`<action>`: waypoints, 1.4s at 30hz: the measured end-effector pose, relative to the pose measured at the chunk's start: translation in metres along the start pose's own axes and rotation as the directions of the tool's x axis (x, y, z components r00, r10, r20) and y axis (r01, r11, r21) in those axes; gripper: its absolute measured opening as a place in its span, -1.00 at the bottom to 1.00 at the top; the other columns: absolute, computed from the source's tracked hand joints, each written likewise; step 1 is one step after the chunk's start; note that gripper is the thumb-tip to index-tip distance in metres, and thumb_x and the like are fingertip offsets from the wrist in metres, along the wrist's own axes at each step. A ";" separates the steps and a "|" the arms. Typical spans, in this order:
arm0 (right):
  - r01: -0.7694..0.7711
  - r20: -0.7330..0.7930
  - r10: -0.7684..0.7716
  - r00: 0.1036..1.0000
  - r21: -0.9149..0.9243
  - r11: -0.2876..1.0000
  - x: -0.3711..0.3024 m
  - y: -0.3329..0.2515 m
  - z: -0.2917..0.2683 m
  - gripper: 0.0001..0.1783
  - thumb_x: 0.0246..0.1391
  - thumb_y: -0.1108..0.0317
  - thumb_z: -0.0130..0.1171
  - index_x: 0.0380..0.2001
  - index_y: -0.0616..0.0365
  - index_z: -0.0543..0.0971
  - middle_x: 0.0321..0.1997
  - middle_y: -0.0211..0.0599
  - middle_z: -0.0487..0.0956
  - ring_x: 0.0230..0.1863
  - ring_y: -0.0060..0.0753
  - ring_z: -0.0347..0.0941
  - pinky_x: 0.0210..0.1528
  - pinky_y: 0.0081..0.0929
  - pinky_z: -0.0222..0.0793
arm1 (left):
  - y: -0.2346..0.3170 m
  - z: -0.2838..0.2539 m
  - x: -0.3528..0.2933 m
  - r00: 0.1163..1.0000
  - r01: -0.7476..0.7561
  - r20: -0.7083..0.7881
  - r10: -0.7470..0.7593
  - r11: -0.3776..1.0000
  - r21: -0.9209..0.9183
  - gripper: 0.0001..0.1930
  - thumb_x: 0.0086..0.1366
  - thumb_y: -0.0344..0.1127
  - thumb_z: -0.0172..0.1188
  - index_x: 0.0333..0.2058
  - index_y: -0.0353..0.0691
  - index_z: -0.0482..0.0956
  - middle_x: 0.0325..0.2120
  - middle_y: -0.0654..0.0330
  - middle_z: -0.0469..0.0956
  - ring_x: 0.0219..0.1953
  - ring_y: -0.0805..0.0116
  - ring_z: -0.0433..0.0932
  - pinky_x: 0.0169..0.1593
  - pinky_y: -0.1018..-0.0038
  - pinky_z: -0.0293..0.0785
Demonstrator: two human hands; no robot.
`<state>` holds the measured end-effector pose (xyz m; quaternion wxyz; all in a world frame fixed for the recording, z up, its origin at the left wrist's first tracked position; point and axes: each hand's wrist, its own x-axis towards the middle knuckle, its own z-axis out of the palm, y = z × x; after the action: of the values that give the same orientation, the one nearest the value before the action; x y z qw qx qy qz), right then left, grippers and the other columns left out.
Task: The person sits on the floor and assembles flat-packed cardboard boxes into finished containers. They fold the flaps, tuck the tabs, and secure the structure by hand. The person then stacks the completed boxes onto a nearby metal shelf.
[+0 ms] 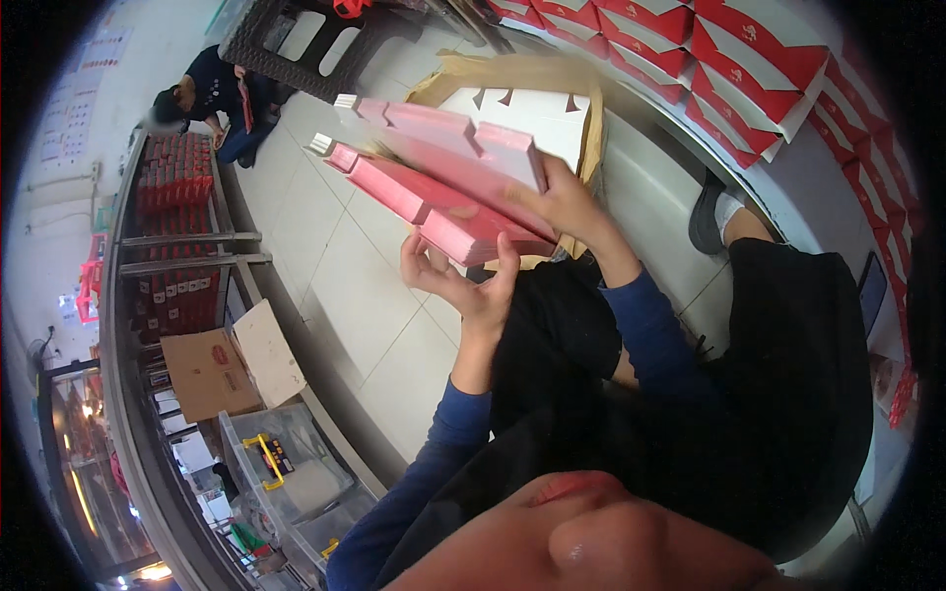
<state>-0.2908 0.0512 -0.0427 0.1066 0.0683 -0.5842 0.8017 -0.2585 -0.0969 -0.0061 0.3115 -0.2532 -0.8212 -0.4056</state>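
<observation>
Two thick stacks of flat pink-red carton blanks with notched edges are held up above the floor. My left hand (463, 286) has its thumb and fingers around the near end of the lower stack (424, 202), bearing it from below. At the near end of the upper stack (443, 138), my right hand (567, 202) grips its edge. The stacks lean apart in a narrow V and come close together near my right hand. Just behind them stands an opened brown wrapper (591, 128) with white flat blanks (527, 106) inside.
Red-and-white folded boxes (749, 74) are stacked along the right. A dark plastic stool (320, 49) stands at the far side. Another person (222, 103) crouches far left, holding something red. An open cardboard box (212, 369) and a clear plastic bin (296, 463) sit at left.
</observation>
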 end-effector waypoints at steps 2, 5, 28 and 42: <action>-0.040 -0.181 0.025 0.983 -0.081 0.996 0.012 0.004 -0.005 -0.40 -0.02 0.09 0.36 -0.02 0.30 0.50 -0.12 -0.18 0.59 -0.09 -0.41 0.48 0.01 -0.41 0.37 | 0.010 0.006 0.001 0.995 0.047 -0.080 -0.054 0.995 -0.090 -0.18 0.06 -0.45 0.35 0.19 -0.31 -0.03 0.03 0.02 0.07 0.05 0.17 0.27 0.11 0.28 0.27; -0.068 -0.421 -0.049 0.906 -0.259 0.964 0.038 0.024 -0.030 -0.56 0.03 0.21 0.32 -0.10 0.28 0.55 -0.24 -0.23 0.64 -0.20 -0.42 0.54 -0.11 -0.42 0.43 | 0.022 0.019 0.008 0.969 0.150 -0.180 -0.166 0.984 -0.098 -0.23 0.09 -0.45 0.29 0.19 -0.32 0.00 0.04 0.02 0.07 0.03 0.18 0.26 0.08 0.28 0.28; -0.492 -0.453 0.389 0.802 -0.134 0.860 0.011 0.163 -0.018 0.40 -0.10 -0.48 0.07 0.32 0.43 -0.37 0.35 0.52 -0.14 0.42 0.22 -0.14 0.40 -0.12 -0.13 | 0.049 -0.194 0.119 0.964 0.043 -0.208 -0.163 0.873 -0.486 -0.30 0.15 -0.33 0.09 0.24 -0.43 0.08 -0.49 0.14 0.38 -0.43 0.41 0.38 -0.19 0.53 0.36; -0.450 0.118 0.435 0.893 0.279 0.848 -0.093 -0.058 0.013 -0.02 0.07 -0.53 -0.29 0.33 -0.01 0.14 0.25 0.07 0.30 0.19 0.08 0.29 -0.09 0.16 0.44 | 0.120 -0.132 0.053 0.926 -0.191 0.324 0.192 0.981 -0.034 -0.31 -0.24 -0.36 0.23 0.05 -0.20 0.48 -0.28 0.24 0.54 -0.38 0.41 0.43 -0.06 0.45 0.15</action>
<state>-0.1867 0.0470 -0.0072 -0.1071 -0.0327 -0.4588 0.8814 -0.1734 -0.1314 0.1557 0.2095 -0.3958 -0.8324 -0.3265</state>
